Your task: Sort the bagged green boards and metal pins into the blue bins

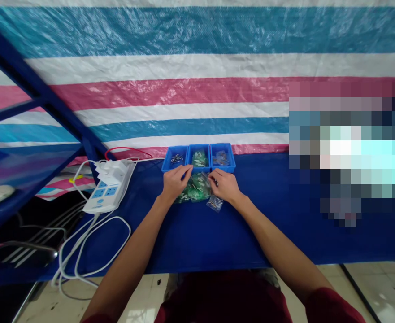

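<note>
My left hand [175, 180] is closed, thumb and fingers together at the front edge of the left blue bin [165, 164]; what it pinches, if anything, is too small to make out. Facing it, my right hand [227, 185] is closed too, its fingertips pinching what looks like the edge of a clear plastic bag. Between the hands lies a pile of green bags [197, 190] with small pale pieces. Beside it, under my right hand, rests a clear bag [214, 203] of small metallic parts.
The middle blue bin [199, 169] holds green bags; the right blue bin [231, 164] holds clear bags. Loose metal pins [176, 158] lie in the left one. A white power strip [103, 197] with looped cables [79, 242] is on the table's left; a blue frame post [69, 116] rises behind.
</note>
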Demonstrator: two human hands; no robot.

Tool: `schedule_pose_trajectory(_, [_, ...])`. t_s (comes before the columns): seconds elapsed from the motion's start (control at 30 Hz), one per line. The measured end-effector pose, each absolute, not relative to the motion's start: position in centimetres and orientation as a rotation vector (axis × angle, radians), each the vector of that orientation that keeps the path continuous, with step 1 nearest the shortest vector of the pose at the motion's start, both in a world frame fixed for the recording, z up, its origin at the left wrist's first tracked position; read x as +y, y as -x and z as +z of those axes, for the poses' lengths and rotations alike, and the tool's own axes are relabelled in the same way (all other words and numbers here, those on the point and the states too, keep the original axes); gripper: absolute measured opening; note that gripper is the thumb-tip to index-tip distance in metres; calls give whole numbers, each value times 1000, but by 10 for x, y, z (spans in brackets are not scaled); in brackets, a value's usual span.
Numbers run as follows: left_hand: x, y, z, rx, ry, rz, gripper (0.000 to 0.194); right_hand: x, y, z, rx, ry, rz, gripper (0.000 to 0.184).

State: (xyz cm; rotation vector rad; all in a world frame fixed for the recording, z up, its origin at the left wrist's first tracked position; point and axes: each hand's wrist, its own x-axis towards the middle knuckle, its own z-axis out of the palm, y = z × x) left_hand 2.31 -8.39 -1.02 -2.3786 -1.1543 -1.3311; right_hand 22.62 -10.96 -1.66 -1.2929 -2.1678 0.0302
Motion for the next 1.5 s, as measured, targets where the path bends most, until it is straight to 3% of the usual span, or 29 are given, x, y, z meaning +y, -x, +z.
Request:
schedule_pose_trajectory(0.2, [-94,-34,-3,-1292,2676,-1477,36,-112,-224,-18,-1835,1040,-3,25])
schedule_pose_trajectory(0.33, [-96,-40,-5,-1408,2865,-1476,34,-113,-221,-21,-1751,1036,79,27])
schedule_pose_trajectory(0.53, [-91,-44,-13,-1550,2932,-1865,31,-114,-219,-23,-1722,1125,214,32])
schedule_pose_trajectory(0.7, [-92,-44,-11,-1593,2936,-1877,29,-115,-219,-22,-1740,1160,198,31])
schedule_pose_trajectory(1.0, [-93,-46,-7,-1801,2817,-2059,38,-111,-222,-28,-1908,1003,184,30])
schedule_pose_trajectory(1.13, [-95,-46,-7,-1799,2784,-2030,45,-109,-222,-30,-1878,1034,195,28])
schedule_pose_trajectory(1.27, [-94,-43,-5,-1630,2651,-2106,37,-109,-221,-27,-1845,1073,209,28])
schedule_pose_trajectory(1.4, [-93,-41,-5,-1410,2914,-1928,47,-111,-221,-26,-1873,1126,237,28])
schedule_pose_trajectory(1.5, [-93,-42,-8,-1437,2908,-1843,42,-110,-220,-27,-1863,1155,247,29])
